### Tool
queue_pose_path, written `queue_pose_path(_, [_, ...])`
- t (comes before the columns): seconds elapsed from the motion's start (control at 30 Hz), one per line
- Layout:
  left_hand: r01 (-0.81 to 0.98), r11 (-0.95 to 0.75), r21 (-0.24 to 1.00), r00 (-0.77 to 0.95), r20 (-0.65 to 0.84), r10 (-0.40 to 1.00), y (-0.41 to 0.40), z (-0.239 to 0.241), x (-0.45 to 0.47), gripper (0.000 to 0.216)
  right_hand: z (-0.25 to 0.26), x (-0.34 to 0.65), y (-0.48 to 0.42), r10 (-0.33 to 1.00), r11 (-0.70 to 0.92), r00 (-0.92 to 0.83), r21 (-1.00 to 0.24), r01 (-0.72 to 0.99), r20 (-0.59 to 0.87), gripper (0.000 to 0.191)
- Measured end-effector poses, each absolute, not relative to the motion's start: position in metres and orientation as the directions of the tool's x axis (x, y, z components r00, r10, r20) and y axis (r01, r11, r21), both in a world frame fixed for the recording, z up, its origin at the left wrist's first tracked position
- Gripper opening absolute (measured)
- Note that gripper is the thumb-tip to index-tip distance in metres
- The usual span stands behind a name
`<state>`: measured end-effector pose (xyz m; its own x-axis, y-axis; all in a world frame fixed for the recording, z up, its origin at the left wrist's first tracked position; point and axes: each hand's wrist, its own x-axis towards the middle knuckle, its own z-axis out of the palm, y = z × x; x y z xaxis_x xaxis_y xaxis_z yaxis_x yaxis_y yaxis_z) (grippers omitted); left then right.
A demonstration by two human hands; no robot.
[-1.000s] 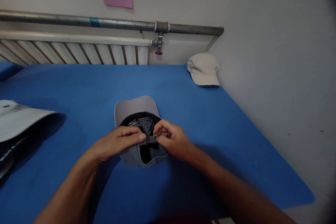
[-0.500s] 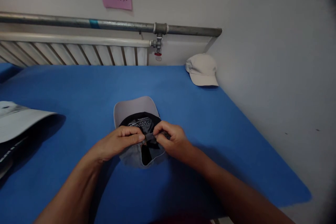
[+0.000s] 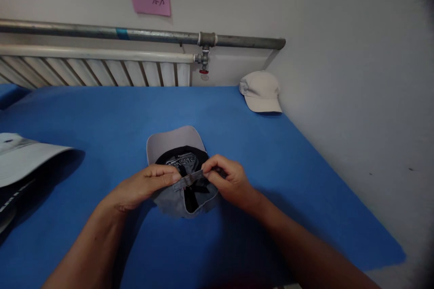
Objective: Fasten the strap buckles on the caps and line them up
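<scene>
A grey baseball cap (image 3: 176,142) lies upside down on the blue table (image 3: 237,144), brim pointing away from me, its dark lining showing. Across the cap's back opening runs a grey adjuster strap (image 3: 188,179). My left hand (image 3: 142,186) pinches the strap's left end and the cap's rear edge. My right hand (image 3: 227,179) pinches the strap's right end. Both hands are closed, and the strap is stretched taut between them, tilted up to the right.
A beige cap (image 3: 260,91) sits at the table's far right corner near the wall. Another light cap's brim (image 3: 27,156) juts in at the left edge. A radiator (image 3: 95,71) and metal pipe (image 3: 142,35) with a valve run behind the table. The right table edge meets grey floor.
My right hand has moved slightly right and pulled the strap out longer between the two hands. The cap has barely shifted.
</scene>
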<state>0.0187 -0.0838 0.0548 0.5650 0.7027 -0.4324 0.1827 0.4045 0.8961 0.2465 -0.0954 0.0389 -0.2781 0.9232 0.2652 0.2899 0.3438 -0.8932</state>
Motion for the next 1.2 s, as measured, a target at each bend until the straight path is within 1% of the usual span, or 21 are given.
queue_pose_path(0.07, [0.201, 0.369, 0.908, 0.571, -0.414, 0.709, -0.084, 0.055, 0.017, 0.039, 0.039, 0.247, -0.094, 0.93, 0.309, -0.292, -0.905, 0.292, 0.223, 0.009])
queue_pose_path(0.17, [0.234, 0.271, 0.934, 0.609, -0.358, 0.708, -0.083, 0.055, 0.012, 0.036, 0.04, 0.249, -0.093, 0.928, 0.227, -0.347, -0.941, 0.25, 0.132, 0.005])
queue_pose_path(0.23, [0.231, 0.217, 0.949, 0.623, -0.315, 0.716, -0.083, 0.057, 0.008, 0.033, 0.043, 0.252, -0.092, 0.91, 0.133, -0.412, -0.971, 0.197, 0.041, 0.009])
queue_pose_path(0.3, [0.212, 0.202, 0.956, 0.611, -0.29, 0.737, -0.083, 0.06, 0.004, 0.033, 0.048, 0.257, -0.091, 0.878, 0.047, -0.478, -0.988, 0.149, -0.03, 0.013])
queue_pose_path(0.4, [0.19, 0.205, 0.96, 0.605, -0.279, 0.746, -0.084, 0.064, -0.003, 0.029, 0.053, 0.266, -0.089, 0.867, 0.041, -0.497, -0.994, 0.103, -0.016, 0.013])
queue_pose_path(0.47, [0.188, 0.192, 0.963, 0.635, -0.268, 0.724, -0.084, 0.066, -0.006, 0.023, 0.052, 0.27, -0.086, 0.895, 0.107, -0.443, -0.989, 0.099, 0.052, 0.01])
queue_pose_path(0.5, [0.189, 0.195, 0.962, 0.662, -0.272, 0.699, -0.083, 0.066, -0.007, 0.021, 0.049, 0.273, -0.084, 0.913, 0.158, -0.397, -0.98, 0.125, 0.096, 0.011])
queue_pose_path(0.57, [0.199, 0.214, 0.956, 0.727, -0.291, 0.622, -0.082, 0.064, -0.007, 0.018, 0.04, 0.276, -0.076, 0.924, 0.31, -0.308, -0.917, 0.252, 0.228, 0.018])
queue_pose_path(0.63, [0.235, 0.184, 0.955, 0.786, -0.298, 0.542, -0.081, 0.061, -0.005, 0.019, 0.027, 0.278, -0.067, 0.876, 0.479, -0.29, -0.764, 0.433, 0.385, 0.029])
queue_pose_path(0.7, [0.25, 0.073, 0.965, 0.838, -0.254, 0.483, -0.081, 0.059, -0.001, 0.02, 0.016, 0.277, -0.056, 0.811, 0.581, -0.341, -0.585, 0.566, 0.475, 0.04])
queue_pose_path(0.73, [0.239, 0.011, 0.971, 0.865, -0.218, 0.452, -0.082, 0.059, 0.002, 0.019, 0.012, 0.276, -0.051, 0.788, 0.605, -0.373, -0.507, 0.613, 0.49, 0.044])
queue_pose_path(0.8, [0.177, -0.073, 0.981, 0.915, -0.137, 0.379, -0.083, 0.062, 0.006, 0.016, 0.006, 0.271, -0.043, 0.765, 0.622, -0.428, -0.382, 0.683, 0.481, 0.045])
queue_pose_path(0.9, [0.123, -0.1, 0.987, 0.951, -0.088, 0.295, -0.087, 0.068, 0.01, 0.016, 0.004, 0.263, -0.036, 0.747, 0.636, -0.502, -0.249, 0.731, 0.435, 0.04])
queue_pose_path(1.0, [0.125, -0.09, 0.988, 0.96, -0.097, 0.261, -0.088, 0.071, 0.009, 0.018, 0.005, 0.26, -0.036, 0.719, 0.674, -0.566, -0.203, 0.711, 0.403, 0.033])
queue_pose_path(1.07, [0.075, -0.078, 0.994, 0.968, -0.054, 0.245, -0.087, 0.068, 0.005, 0.017, 0.006, 0.261, -0.038, 0.706, 0.69, -0.579, -0.21, 0.693, 0.409, 0.03])
queue_pose_path(1.1, [0.025, -0.068, 0.997, 0.97, -0.008, 0.245, -0.087, 0.064, 0.001, 0.016, 0.008, 0.262, -0.039, 0.698, 0.699, -0.581, -0.219, 0.681, 0.419, 0.03])
queue_pose_path(1.13, [-0.025, -0.054, 0.998, 0.965, 0.039, 0.26, -0.086, 0.058, -0.003, 0.015, 0.01, 0.263, -0.04, 0.685, 0.714, -0.591, -0.231, 0.661, 0.427, 0.03])
queue_pose_path(1.17, [-0.057, -0.036, 0.998, 0.949, 0.066, 0.308, -0.086, 0.052, -0.007, 0.02, 0.013, 0.263, -0.043, 0.665, 0.736, -0.607, -0.247, 0.63, 0.435, 0.03])
queue_pose_path(1.2, [-0.07, -0.016, 0.997, 0.918, 0.071, 0.39, -0.086, 0.044, -0.013, 0.031, 0.017, 0.263, -0.045, 0.639, 0.764, -0.628, -0.271, 0.586, 0.444, 0.03])
